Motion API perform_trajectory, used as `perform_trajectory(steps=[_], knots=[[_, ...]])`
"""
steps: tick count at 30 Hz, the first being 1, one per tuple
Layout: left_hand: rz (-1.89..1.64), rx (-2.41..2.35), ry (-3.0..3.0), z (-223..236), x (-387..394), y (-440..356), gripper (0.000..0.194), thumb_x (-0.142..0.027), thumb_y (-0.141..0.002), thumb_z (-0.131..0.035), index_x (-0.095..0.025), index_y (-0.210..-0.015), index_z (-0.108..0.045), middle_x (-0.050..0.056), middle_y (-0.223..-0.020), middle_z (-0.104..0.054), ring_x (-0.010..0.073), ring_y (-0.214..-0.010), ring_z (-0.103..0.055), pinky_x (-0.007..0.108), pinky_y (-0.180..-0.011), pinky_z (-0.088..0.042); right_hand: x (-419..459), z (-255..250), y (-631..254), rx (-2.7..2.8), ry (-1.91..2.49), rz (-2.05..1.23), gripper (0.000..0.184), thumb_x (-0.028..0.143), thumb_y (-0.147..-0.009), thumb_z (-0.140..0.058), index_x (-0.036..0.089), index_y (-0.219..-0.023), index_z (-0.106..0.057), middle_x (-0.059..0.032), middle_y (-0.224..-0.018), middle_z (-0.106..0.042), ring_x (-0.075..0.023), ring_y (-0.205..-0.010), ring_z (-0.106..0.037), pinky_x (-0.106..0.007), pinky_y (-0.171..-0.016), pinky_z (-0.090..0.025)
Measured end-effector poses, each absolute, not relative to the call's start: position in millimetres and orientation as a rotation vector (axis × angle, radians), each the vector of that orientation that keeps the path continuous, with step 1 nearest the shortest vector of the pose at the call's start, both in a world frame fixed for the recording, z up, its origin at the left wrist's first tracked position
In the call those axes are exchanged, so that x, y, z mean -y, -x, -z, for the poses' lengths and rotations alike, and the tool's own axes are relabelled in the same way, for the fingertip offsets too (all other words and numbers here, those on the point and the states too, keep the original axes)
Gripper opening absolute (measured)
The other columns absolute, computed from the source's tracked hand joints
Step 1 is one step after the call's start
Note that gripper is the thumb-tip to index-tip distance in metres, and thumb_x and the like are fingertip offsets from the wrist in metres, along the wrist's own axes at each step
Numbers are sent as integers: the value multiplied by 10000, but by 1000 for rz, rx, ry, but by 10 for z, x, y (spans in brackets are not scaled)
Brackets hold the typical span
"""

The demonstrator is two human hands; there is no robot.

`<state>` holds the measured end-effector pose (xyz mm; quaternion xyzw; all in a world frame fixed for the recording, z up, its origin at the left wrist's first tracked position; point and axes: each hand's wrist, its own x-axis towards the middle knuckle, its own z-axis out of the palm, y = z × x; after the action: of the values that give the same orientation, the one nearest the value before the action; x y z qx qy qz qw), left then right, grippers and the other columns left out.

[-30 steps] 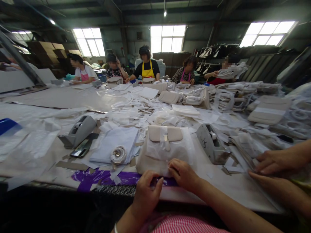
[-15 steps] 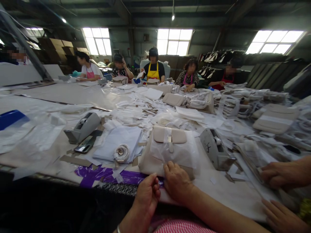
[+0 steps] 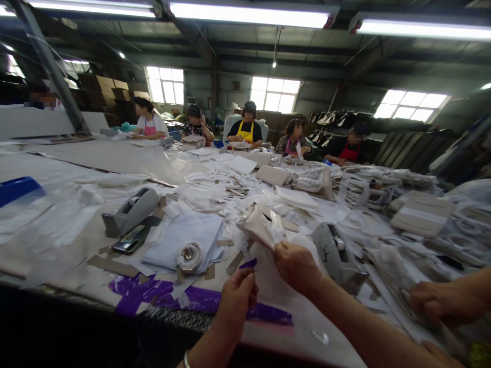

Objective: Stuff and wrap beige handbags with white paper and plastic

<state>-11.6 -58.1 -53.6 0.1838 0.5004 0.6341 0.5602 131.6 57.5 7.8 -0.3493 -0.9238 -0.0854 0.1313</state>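
Right hand had the near edge of the beige bag pinched between thumb and fingers. Left hand was just nearer than the bag, fingers curled in and pressed to the thumb; couldn't tell if anything was between them. Bag sat tilted, near edge up off the bench, clear film on its front.

Left of the bag: stack of white sheets with a coiled strap on top, then a phone and a grey tape dispenser. Right of the bag: second dispenser, black mark on its side; further right, a co-worker's hand on some wrapped pieces. Nearer than the bag, purple tape ran along the bench edge. Beyond the bag: loose white paper, then a person in a yellow apron among others seated.
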Motion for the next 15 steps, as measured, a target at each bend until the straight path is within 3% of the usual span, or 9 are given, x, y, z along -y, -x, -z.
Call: perform_trajectory(steps=[6, 10, 13, 15], knots=[[-1308, -1237, -433, 655, 221, 29, 574, -603, -691, -783, -141, -983, -607, 64, -909, -641, 157, -782, -634, 251, -624, -465, -965, -492, -1526, 2092, 1048, -126, 348, 435, -942, -495, 181, -767, -656, -80, -727, -683, -211, -686, -594, -322, -661, -415], [-1266, -1087, -329, 594, 30, 37, 720, -731, -734, -706, -179, -1180, -586, 145, -1196, -621, 246, -1035, -656, 335, -753, -542, -1065, -452, -1488, 1456, 1054, -684, 366, 499, -834, -639, 160, -945, -722, -80, -880, -761, -238, -797, -667, -344, -705, -510], [-1331, -889, -291, 525, -46, 97, 740, -786, -801, -582, -210, -1265, -553, 134, -1161, -637, 243, -959, -678, 364, -731, -571, -1023, -172, -1439, 1004, 984, -1049, 407, 470, -747, -734, 177, -1027, -706, -69, -922, -778, -250, -799, -708, -376, -712, -583], [-1380, -849, -331, 482, -66, 146, 702, -737, -813, -620, -224, -1285, -545, 117, -1135, -658, 237, -901, -692, 374, -716, -589, -927, 75, -1440, 872, 940, -1191, 386, 419, -735, -759, 202, -1048, -689, -43, -906, -781, -239, -808, -726, -372, -722, -617]])
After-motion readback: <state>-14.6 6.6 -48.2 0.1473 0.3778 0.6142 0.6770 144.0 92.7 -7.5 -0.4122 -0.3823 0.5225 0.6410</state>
